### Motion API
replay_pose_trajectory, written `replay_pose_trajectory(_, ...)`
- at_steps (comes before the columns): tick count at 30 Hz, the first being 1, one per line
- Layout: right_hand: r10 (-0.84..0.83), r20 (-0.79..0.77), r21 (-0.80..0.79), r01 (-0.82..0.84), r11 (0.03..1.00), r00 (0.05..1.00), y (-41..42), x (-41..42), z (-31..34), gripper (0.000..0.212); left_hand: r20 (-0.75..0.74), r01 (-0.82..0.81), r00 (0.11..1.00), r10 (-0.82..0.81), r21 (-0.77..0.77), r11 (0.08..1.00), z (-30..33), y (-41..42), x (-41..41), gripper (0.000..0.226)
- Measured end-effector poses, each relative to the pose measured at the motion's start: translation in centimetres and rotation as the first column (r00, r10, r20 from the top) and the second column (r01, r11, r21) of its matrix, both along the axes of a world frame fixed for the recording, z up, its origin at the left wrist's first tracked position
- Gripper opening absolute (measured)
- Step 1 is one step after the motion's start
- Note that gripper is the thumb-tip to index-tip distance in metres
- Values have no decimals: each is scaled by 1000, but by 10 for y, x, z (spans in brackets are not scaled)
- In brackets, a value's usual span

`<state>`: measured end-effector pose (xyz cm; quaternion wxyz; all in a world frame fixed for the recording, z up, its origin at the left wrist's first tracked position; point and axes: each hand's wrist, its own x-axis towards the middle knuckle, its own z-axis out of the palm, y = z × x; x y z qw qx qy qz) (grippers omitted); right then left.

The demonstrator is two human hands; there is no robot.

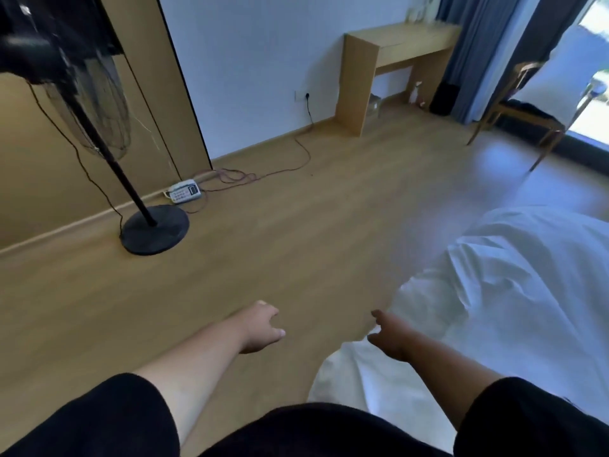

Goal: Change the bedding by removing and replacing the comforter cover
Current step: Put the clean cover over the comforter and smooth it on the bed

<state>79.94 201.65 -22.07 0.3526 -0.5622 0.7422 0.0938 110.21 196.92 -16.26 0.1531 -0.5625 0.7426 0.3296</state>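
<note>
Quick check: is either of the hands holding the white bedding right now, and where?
The left hand holds nothing. The right hand touches the white bedding at its bunched edge, but a grip cannot be told.

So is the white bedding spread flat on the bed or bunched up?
Bunched up: the white bedding lies in rumpled folds, one end trailing down beside the right hand.

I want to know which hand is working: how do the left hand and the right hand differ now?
The right hand touches the white bedding; whether it grips it is unclear. The left hand hangs over bare wooden floor, holding nothing. The left hand is lit, the right hand shaded. Both reach forward from black sleeves.
</note>
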Motion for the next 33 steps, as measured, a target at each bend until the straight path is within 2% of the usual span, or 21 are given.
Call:
replay_pose_trajectory(5,63,-39,-32,-64,997,997,-128,26,29,70,-22,-75,997,75,9,997,6,-101,26,64)
replay_pose_trajectory(10,55,-71,-60,-60,996,996,-233,35,24,70,-52,-11,999,13,29,1000,-7,-218,28,65)
replay_pose_trajectory(18,-290,-87,-76,283,956,953,-346,7,15,69,-9,218,976,-218,36,975,-25,-442,-3,63)
replay_pose_trajectory(21,-427,-74,-76,422,903,901,-358,-11,22,69,17,378,925,-379,32,925,-18,-499,-47,61)
replay_pose_trajectory(26,-628,-46,-81,623,778,777,-356,-73,27,69,-11,600,800,-600,37,799,-16,-554,-167,59)
replay_pose_trajectory(30,-733,-28,-62,731,680,679,-367,-140,11,67,-1,697,716,-698,58,715,-26,-586,-268,60)
replay_pose_trajectory(33,-769,21,-25,770,638,638,-391,-199,-7,69,39,722,687,-726,75,688,-33,-619,-338,60)
